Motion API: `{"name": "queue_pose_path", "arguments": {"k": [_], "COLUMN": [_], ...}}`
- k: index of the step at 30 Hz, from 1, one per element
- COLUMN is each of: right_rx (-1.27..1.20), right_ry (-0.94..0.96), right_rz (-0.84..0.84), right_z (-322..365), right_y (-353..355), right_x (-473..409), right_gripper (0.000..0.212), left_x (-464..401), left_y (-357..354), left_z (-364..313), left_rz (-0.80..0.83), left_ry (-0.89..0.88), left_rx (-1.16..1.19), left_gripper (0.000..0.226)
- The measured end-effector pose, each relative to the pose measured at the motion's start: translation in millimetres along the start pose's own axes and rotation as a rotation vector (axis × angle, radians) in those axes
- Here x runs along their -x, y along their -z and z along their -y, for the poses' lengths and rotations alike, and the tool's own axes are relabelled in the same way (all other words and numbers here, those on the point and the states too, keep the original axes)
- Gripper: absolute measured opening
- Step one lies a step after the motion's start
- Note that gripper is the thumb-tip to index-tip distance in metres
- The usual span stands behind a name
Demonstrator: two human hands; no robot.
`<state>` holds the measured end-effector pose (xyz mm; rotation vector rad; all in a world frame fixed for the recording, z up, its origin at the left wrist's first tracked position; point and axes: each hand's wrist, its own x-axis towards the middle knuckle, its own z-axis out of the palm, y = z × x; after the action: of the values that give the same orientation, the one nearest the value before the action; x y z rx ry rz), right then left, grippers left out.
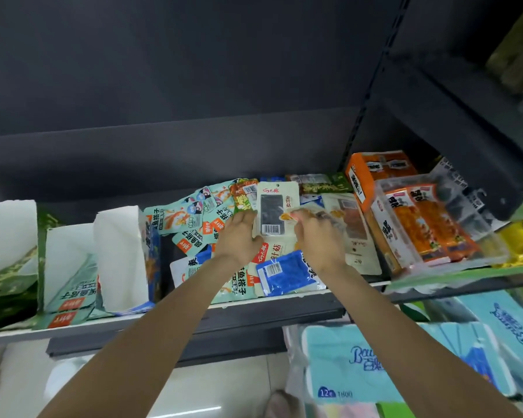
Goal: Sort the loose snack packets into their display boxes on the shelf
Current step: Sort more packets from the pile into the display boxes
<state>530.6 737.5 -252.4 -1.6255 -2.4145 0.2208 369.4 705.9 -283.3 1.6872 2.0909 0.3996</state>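
Note:
Loose snack packets lie heaped on the shelf (254, 300). My left hand (239, 236) holds the left edge of an upright cream packet (274, 206) with a dark window and a barcode. My right hand (317, 236) pinches a small packet with orange filling (293, 214) in front of the cream one. Teal packets (191, 220) spread out to the left of my hands. A blue packet (284, 273) lies at the shelf's front edge below my right wrist. Cream pouches (357, 233) lie to the right.
Open display boxes with white insides (118, 254) stand at the left of the shelf. An orange box (366, 176) and a clear tray of orange packets (429, 224) stand at the right. Teal tissue packs (360, 366) sit below. A dark shelf (194, 70) hangs overhead.

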Motion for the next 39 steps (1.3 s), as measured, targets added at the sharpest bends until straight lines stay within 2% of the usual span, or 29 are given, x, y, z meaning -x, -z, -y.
{"name": "queue_pose_path", "arguments": {"k": [2,4,7,10,14,17,21,27,31,35,37,39], "right_rx": [-0.191,-0.404,-0.711,-0.973,-0.887,-0.860,-0.977,-1.004,-0.911,-0.771,-0.689,-0.685], "right_ry": [0.109,0.162,0.119,0.062,0.055,0.140,0.235,0.270,0.245,0.193,0.216,0.222], "right_rz": [-0.036,-0.076,-0.108,-0.068,0.056,0.021,-0.008,0.062,0.087,0.194,0.225,0.197], "right_z": [15,31,53,79,135,195,294,431,487,501,499,495], "right_y": [11,15,18,22,11,4,6,-19,-42,-64,-68,-67], "right_x": [-2,-4,-7,-10,-12,-9,5,30,35,31,34,37], "right_gripper": [0.029,0.027,0.024,0.022,0.020,0.028,0.013,0.019,0.023,0.023,0.013,0.014], "left_x": [0,5,16,34,64,93,135,194,215,220,221,221], "left_y": [8,20,46,75,119,154,204,264,285,289,288,286], "left_z": [-6,-9,5,32,76,118,185,296,348,385,397,403], "left_rz": [0.003,-0.012,-0.146,-0.240,-0.347,-0.447,-0.627,-0.726,-0.689,-0.496,-0.472,-0.481], "left_ry": [-0.026,-0.040,-0.041,-0.046,-0.060,-0.072,-0.072,-0.055,0.008,0.085,0.060,0.006], "left_rx": [0.273,0.529,0.592,0.617,0.693,0.696,0.630,0.508,0.496,0.350,0.247,0.175], "left_gripper": [0.066,0.057,0.022,0.013,0.015,0.016,0.015,0.007,0.010,0.013,0.017,0.025]}}
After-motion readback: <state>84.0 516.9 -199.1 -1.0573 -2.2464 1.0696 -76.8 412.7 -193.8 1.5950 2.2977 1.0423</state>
